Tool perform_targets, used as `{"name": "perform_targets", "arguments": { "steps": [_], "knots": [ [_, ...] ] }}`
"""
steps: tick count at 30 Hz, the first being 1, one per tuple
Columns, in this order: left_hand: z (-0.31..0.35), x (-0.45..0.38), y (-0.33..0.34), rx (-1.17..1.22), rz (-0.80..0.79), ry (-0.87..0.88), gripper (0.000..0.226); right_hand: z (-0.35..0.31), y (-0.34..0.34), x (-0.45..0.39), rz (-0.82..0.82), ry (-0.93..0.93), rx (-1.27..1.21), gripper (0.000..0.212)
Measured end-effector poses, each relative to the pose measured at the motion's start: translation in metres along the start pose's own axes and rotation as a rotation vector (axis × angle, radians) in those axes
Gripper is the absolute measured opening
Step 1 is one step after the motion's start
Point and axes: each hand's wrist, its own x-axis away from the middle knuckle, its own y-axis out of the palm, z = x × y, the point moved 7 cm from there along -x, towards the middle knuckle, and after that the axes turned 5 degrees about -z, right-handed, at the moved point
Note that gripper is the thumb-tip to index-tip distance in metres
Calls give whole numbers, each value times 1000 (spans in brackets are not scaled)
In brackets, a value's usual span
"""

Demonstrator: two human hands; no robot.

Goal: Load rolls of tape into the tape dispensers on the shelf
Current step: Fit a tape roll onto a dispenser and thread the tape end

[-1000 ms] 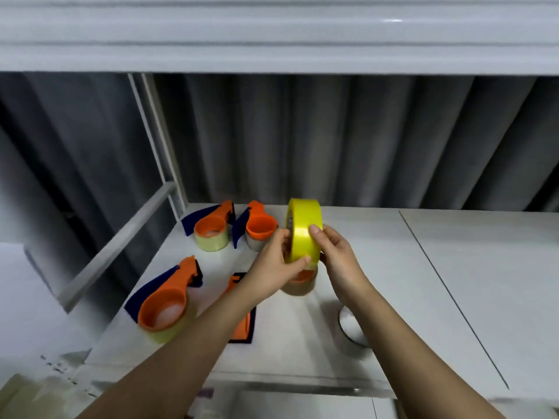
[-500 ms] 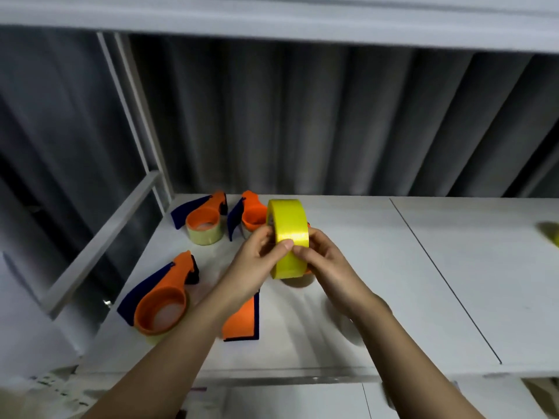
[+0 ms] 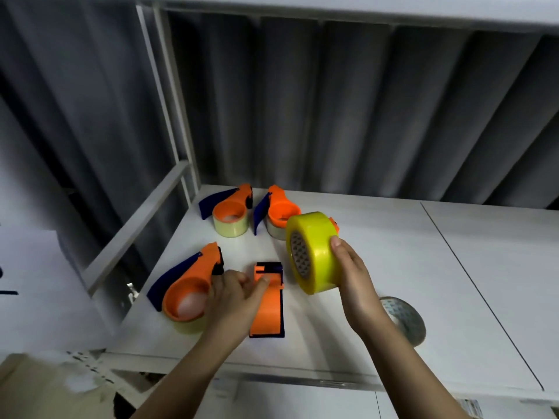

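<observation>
Far left on the shelf (image 3: 378, 267), a loaded dispenser (image 3: 187, 285) is lying flat w/ a clear roll in it; two more loaded ones are sitting behind, near the back. The left hand (image 3: 233, 300) is reaching onto the empty dispenser (image 3: 267, 300), fingers curled over its left edge near the top; can't tell if it's actually gripping yet, some blur there. That dispenser is lying w/ its long axis running toward and away from the person, cutter end far. Just right of it and raised, the right hand (image 3: 351, 276) is grasping the yellow roll (image 3: 311, 252) on edge, core facing left toward the dispenser. So the left hand is nearer the dispenser. Another roll (image 3: 405, 320) is lying flat, partly hidden behind the right forearm.
</observation>
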Motion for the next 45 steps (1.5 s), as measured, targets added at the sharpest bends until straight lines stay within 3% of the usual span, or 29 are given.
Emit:
{"name": "perform_targets", "arguments": {
  "steps": [2,4,6,9,12,14,17,22,25,28,32,35,38,42,45],
  "knots": [
    [0,2,3,-124,-76,-23,46,1,2,0,24,9,-24,24],
    [-2,2,6,-133,-140,-22,48,3,5,-1,44,22,-44,44],
    [0,7,9,-8,-242,-3,45,5,7,-2,62,46,-52,63],
    [4,11,15,248,-357,-1,33,4,10,0,74,61,-45,65],
    [14,14,1,573,-244,-24,10,-1,11,5,69,49,-22,66],
    [28,16,-13,670,-160,104,15,-8,12,9,57,24,-19,61],
    [48,24,-29,634,-50,281,20,-15,17,15,37,10,-28,47],
    [68,32,-29,469,2,503,15,-15,26,23,57,43,-66,50],
    [83,42,-25,396,-53,532,14,-14,36,27,5,59,-170,71],
    [87,44,-24,418,-73,532,21,-15,43,29,-41,51,-245,72],
    [87,45,-22,581,-94,464,14,-14,46,28,-36,90,-279,79],
    [85,45,-14,729,-161,345,25,-14,49,27,-35,76,-324,66],
    [89,48,-9,816,-182,352,45,-17,56,30,-13,20,-309,18],
    [88,49,-7,861,-170,397,57,-24,57,33,76,-45,-170,32],
    [85,46,-5,825,-156,413,68,-28,58,31,3,-42,-301,41]
  ]
}}
